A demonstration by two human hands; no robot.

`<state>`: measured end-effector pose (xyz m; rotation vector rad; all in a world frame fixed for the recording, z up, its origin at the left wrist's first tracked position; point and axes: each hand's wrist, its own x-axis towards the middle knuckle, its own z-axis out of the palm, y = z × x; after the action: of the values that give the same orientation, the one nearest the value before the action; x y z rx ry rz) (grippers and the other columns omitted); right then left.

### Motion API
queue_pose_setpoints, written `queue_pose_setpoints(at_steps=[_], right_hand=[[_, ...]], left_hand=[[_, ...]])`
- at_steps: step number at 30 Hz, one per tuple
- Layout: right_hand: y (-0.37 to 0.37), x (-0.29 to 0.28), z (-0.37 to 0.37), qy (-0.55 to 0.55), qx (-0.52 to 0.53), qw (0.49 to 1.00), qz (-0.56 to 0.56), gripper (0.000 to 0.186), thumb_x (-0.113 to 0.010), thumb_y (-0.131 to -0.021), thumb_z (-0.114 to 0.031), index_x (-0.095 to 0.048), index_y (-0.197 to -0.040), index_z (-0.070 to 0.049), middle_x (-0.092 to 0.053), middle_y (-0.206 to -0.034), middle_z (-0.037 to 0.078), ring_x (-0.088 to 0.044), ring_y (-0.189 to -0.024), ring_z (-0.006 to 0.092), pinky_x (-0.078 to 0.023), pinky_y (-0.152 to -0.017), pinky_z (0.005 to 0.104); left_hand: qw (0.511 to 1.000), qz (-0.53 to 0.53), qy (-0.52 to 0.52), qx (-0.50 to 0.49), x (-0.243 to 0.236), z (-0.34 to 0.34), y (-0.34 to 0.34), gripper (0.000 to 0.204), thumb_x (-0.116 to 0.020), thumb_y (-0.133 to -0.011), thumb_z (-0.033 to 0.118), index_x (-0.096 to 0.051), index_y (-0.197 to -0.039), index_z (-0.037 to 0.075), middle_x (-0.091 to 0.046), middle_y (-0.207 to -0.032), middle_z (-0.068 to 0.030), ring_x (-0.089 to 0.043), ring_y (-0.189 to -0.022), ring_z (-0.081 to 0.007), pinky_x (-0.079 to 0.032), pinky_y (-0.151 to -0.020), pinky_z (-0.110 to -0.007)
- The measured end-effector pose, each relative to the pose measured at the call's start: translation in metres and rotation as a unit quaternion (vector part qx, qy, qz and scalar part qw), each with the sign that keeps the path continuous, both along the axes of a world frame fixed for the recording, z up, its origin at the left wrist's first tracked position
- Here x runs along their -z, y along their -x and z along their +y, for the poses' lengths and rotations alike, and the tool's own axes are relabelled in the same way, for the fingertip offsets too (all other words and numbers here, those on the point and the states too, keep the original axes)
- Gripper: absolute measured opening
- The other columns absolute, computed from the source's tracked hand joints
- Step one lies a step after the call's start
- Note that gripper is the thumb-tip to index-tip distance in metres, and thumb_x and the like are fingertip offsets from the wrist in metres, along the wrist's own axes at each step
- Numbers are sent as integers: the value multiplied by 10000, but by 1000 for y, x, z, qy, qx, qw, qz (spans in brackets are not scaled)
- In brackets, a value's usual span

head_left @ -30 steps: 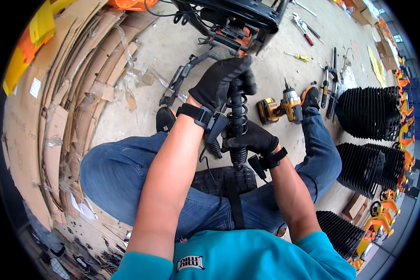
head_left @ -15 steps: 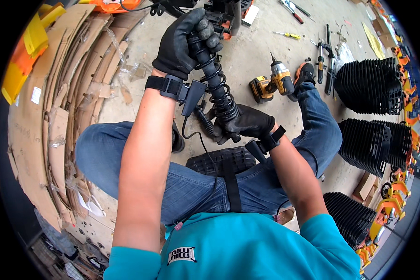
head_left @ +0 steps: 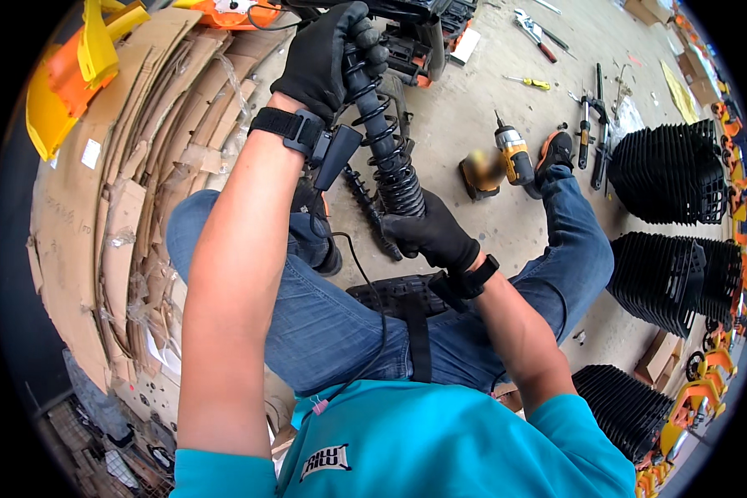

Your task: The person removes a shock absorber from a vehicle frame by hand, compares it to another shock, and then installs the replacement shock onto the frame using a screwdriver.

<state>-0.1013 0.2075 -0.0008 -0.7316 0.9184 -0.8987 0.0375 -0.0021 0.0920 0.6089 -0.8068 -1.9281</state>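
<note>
I hold a black coil-spring shock absorber at a slant. My gloved left hand is closed round its upper end, just below a black machine frame. My gloved right hand grips the lower end near the tight coils, partly hiding it. A second black spring part lies on the floor behind the held one. Right of my hands a yellow-and-black cordless drill stands by my shoe.
Stacked flattened cardboard fills the left, under orange-yellow panels. Stacks of black slatted plastic parts line the right. Pliers, a screwdriver and long tubular parts lie on the concrete floor.
Both hands have carried the shock absorber up and leftward. It has gone from nearly upright in view to slanted, its top end now higher at the left, by the frame.
</note>
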Motion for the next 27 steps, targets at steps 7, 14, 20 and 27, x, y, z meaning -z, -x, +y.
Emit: queue_pose_setpoints(at_steps=[7, 14, 20, 27], right_hand=[[-13, -4, -1, 43, 66, 995, 68, 382, -774, -793, -184, -577, -1092, -51, -603, -731, 2, -518, -514, 60, -423, -447, 230], [-18, 8, 0, 110, 114, 978, 137, 448, -772, -829, -157, -574, -1206, -16, -630, -938, 9, -597, -816, 88, -509, -742, 259], [-29, 18, 0, 162, 177, 946, 217, 407, -777, -813, -167, -554, -1114, -6, -661, -954, 63, -629, -825, 130, -518, -758, 295], [-48, 17, -2, 154, 247, 900, 324, 425, -783, -810, -198, -507, -1073, -9, -701, -916, 118, -679, -814, 161, -533, -733, 325]], left_hand=[[999, -44, -30, -9, -10, 0, 2, 250, -553, -978, 273, -534, -758, 157, -557, -589, 7, -569, -489, -159, -505, -487, -277], [994, -89, -38, -60, -12, 3, 16, 242, -550, -966, 245, -532, -741, 155, -542, -578, 6, -550, -449, -161, -479, -444, -275], [995, -75, -19, -65, -2, -7, 15, 246, -559, -955, 235, -536, -738, 122, -525, -563, -15, -548, -438, -166, -471, -427, -285], [978, -166, 22, -124, 4, -8, 22, 240, -566, -955, 232, -557, -757, 95, -545, -568, -39, -556, -423, -180, -471, -421, -296]])
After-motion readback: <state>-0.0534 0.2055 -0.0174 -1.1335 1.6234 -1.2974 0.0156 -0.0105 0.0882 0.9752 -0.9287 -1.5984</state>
